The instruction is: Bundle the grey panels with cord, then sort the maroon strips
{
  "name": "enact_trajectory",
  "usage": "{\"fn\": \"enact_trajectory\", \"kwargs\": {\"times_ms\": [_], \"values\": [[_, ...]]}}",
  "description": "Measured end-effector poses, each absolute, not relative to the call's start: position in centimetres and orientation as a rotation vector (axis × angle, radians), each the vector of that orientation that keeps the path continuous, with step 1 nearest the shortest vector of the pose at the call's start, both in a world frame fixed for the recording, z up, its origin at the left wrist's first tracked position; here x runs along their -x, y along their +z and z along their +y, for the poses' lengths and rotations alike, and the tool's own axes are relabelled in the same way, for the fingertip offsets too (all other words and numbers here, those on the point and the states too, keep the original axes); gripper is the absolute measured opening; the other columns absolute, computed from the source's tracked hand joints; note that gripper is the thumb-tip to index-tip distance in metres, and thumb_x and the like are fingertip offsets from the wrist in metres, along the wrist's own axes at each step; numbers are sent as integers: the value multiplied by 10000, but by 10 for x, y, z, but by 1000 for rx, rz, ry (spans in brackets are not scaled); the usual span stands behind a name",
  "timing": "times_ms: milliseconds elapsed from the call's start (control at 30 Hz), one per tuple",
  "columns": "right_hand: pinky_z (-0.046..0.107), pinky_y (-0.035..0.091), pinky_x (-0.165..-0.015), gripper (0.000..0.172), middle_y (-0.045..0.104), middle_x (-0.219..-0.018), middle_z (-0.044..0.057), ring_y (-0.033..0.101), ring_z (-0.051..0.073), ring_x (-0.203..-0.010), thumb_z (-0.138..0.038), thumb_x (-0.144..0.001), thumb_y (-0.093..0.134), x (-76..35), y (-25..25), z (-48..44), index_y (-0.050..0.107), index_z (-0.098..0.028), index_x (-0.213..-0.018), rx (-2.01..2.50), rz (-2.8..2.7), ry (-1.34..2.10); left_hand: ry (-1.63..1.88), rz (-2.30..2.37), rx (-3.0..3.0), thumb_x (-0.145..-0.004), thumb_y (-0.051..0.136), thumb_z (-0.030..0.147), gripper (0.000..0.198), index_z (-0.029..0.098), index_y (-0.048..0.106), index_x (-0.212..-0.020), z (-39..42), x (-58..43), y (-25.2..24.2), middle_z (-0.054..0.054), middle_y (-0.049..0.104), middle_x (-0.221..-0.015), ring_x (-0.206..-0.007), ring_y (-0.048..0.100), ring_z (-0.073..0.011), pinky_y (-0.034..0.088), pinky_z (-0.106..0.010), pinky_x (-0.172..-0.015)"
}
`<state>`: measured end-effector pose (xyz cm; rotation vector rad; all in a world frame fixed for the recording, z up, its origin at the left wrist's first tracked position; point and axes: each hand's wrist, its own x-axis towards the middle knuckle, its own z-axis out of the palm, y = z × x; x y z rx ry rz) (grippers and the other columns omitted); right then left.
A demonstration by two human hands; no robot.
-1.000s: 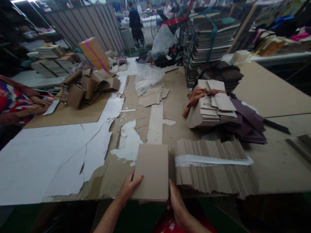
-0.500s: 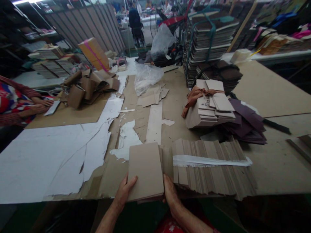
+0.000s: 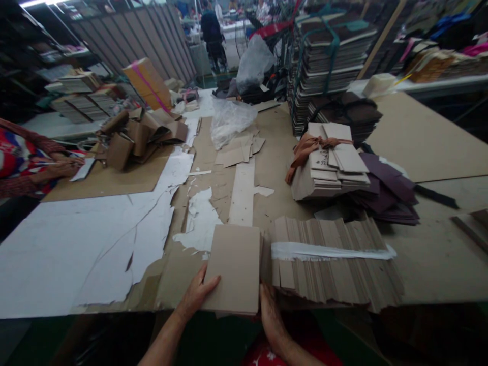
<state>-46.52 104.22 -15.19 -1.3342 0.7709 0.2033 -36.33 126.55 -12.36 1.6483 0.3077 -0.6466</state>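
Note:
A squared stack of tan cardboard pieces (image 3: 236,264) lies at the table's front edge. My left hand (image 3: 198,294) grips its left side, thumb on the top sheet and the other fingers along the edge, partly hidden. Against the lower right side of the stack presses my right hand (image 3: 270,311), with its fingertips partly out of sight. Just right of it, a long row of similar cardboard pieces stands on edge (image 3: 328,282), with a white strip (image 3: 331,251) running across.
Behind the row sit a tied cardboard bundle (image 3: 331,162) and dark purple sheets (image 3: 394,188). Torn white paper (image 3: 95,244) covers the left side. A plastic bag (image 3: 231,122) and cardboard scraps (image 3: 238,152) lie farther back. Another person's hands (image 3: 64,165) work at far left.
The cardboard stack has shifted slightly right, towards the standing row. Both my hands have moved with it, still at its two sides.

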Motion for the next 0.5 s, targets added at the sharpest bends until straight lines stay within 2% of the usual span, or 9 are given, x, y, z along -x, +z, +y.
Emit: {"fn": "enact_trajectory", "kwargs": {"times_ms": [67, 133, 333, 500], "values": [[472, 298, -1177, 784, 535, -1417, 124, 393, 319, -1393, -817, -753, 535, 464, -150, 1040, 666, -200, -1219, 1390, 779, 200, -646, 301, -1636, -711, 776, 601, 829, 146, 526, -1357, 1267, 363, -125, -151, 669, -1274, -1150, 642, -380, 581, -407, -894], [477, 229, -1210, 739, 552, -1403, 119, 377, 324, -1406, -788, -740, 565, 463, -146, 1038, 687, -207, -1180, 1429, 778, 184, -653, 316, -1593, -717, 767, 616, 842, 147, 509, -1367, 1268, 363, -126, -153, 653, -1301, -1147, 646, -379, 581, -410, -895], [468, 276, -1186, 537, 577, -1383, 117, 359, 366, -1417, -636, -703, 691, 465, -130, 1039, 723, -228, -1050, 1523, 753, 83, -728, 303, -1572, -713, 784, 606, 799, 159, 526, -1322, 1264, 350, -120, -160, 681, -1249, -1062, 691, -363, 599, -416, -841], [470, 318, -1151, 541, 582, -1375, 134, 372, 369, -1410, -622, -783, 609, 456, -129, 1043, 705, -201, -1108, 1545, 865, 94, -714, 326, -1671, -674, 846, 522, 712, 156, 575, -1221, 1249, 339, -112, -154, 737, -1102, -975, 722, -336, 605, -393, -810]]}}
